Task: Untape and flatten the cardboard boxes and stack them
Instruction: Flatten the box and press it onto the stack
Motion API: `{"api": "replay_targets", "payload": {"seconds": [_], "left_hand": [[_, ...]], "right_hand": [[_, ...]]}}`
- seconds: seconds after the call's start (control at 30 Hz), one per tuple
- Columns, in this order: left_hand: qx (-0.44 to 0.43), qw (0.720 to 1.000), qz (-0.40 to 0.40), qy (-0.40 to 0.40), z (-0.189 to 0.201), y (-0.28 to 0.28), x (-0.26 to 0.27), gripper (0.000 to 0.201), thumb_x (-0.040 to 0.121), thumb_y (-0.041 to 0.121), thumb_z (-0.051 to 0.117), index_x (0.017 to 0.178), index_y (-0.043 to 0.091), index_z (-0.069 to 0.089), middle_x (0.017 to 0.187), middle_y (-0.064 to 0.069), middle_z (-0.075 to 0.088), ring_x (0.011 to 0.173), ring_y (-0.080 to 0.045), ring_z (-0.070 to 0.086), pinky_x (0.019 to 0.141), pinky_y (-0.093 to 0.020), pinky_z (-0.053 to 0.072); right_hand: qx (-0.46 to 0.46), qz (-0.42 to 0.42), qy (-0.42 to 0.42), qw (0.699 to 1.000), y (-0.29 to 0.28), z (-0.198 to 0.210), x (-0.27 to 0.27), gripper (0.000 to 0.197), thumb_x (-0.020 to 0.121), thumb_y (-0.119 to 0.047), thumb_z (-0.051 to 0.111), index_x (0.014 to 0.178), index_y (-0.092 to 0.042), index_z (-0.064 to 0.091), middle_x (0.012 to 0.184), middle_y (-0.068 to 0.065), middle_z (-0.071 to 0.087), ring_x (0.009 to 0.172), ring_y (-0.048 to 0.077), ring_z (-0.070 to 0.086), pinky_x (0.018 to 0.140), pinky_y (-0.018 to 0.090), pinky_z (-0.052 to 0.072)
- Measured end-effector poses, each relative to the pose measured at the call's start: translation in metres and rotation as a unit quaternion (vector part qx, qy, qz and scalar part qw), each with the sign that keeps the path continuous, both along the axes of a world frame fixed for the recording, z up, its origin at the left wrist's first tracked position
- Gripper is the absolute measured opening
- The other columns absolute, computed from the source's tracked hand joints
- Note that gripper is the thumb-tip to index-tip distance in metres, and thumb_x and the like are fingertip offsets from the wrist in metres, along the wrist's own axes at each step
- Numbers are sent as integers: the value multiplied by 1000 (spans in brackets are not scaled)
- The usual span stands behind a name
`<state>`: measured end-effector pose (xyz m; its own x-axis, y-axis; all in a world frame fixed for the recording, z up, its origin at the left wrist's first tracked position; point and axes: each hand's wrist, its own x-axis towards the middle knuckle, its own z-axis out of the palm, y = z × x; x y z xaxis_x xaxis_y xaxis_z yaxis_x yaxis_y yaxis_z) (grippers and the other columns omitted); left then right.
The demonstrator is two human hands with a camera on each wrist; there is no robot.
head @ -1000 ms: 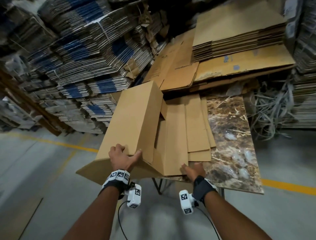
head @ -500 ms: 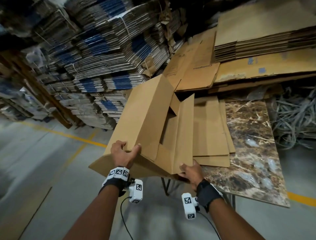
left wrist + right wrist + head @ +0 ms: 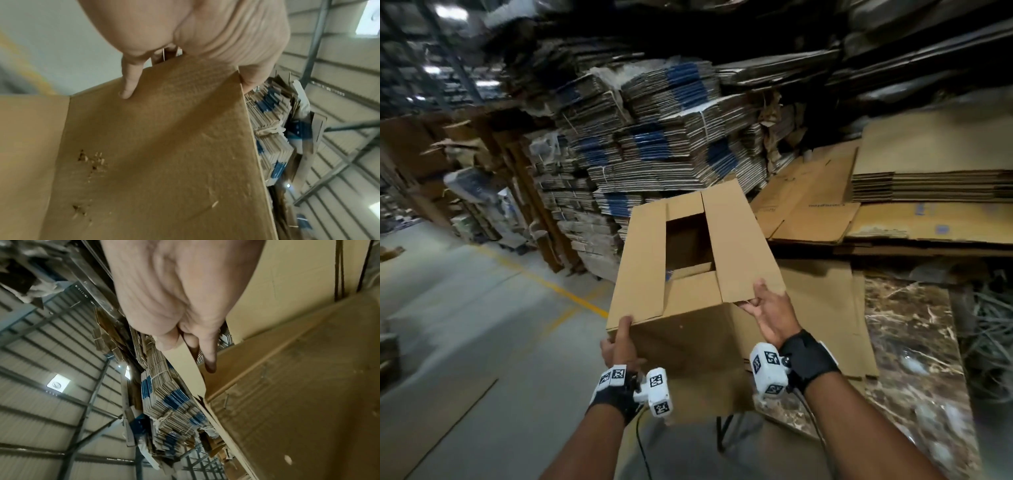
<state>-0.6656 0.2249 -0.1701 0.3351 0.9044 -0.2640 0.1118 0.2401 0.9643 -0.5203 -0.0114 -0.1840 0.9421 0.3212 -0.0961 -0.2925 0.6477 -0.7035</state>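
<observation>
A plain brown cardboard box [image 3: 688,274] is held up in front of me, squared into shape, its top flaps partly folded in with a dark gap between them. My left hand [image 3: 619,339] grips the near left corner, thumb on top; in the left wrist view the left hand [image 3: 185,40] has a finger lying on the box panel [image 3: 154,154]. My right hand [image 3: 767,308] pinches the near edge of the right flap; the right wrist view shows the right hand [image 3: 176,305] with thumb and fingers on either side of the flap [image 3: 185,366]. Flattened boxes [image 3: 835,308] lie on the table.
A marble-topped table [image 3: 914,342] stands at the right on thin black legs. Tall bundles of flattened cartons [image 3: 654,144] rise behind, and a stack of flat sheets [image 3: 935,171] sits at the back right. Grey floor with a yellow line [image 3: 558,291] lies to the left.
The box has been lifted off the table, turned and squared up from a slanted, half-collapsed shape. Both hands shifted to its near top edge, and my head view swung left.
</observation>
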Motion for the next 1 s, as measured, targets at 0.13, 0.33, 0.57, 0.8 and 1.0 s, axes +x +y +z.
{"api": "replay_targets", "payload": {"seconds": [0.13, 0.33, 0.57, 0.8, 1.0], "left_hand": [[-79, 993, -21, -85, 9, -22, 19, 84, 76, 48, 79, 143, 12, 44, 135, -6, 45, 114, -36, 46, 87, -75, 50], [-71, 990, -100, -69, -2, -57, 42, 82, 71, 52, 83, 134, 11, 50, 137, -11, 48, 118, -38, 51, 85, -61, 58], [8, 985, -169, 35, 11, -73, 76, 78, 82, 56, 75, 142, 16, 46, 134, -9, 50, 120, -38, 54, 89, -58, 58], [36, 982, -176, 57, 1, -61, 90, 89, 76, 64, 74, 143, 14, 45, 138, -14, 53, 117, -37, 57, 78, -56, 62], [51, 978, -191, 59, 0, -57, 88, 81, 78, 63, 72, 138, 16, 45, 130, -12, 54, 114, -37, 57, 85, -54, 59]], "right_hand": [[60, 6, 88, 994, -8, 32, 15, 18, 108, -9, 42, 119, -4, 56, 79, 7, 75, 68, 18, 72, 94, 48, 56], [9, -42, 171, 984, -46, 18, 37, 10, 104, -8, 52, 110, -1, 56, 84, 17, 73, 87, 26, 67, 51, 31, 60], [-306, -28, 148, 940, -84, -32, 50, 71, 79, -49, 80, 133, -10, 54, 126, 10, 63, 115, 30, 63, 93, 43, 55], [-392, -41, -91, 914, -69, 5, 23, 77, 95, -77, 34, 153, -27, 42, 157, 3, 44, 142, 27, 42, 117, 46, 35], [-451, -82, -86, 884, -32, 9, 28, 87, 88, -70, 52, 159, -31, 22, 149, 11, 50, 131, 37, 51, 110, 53, 42]]}}
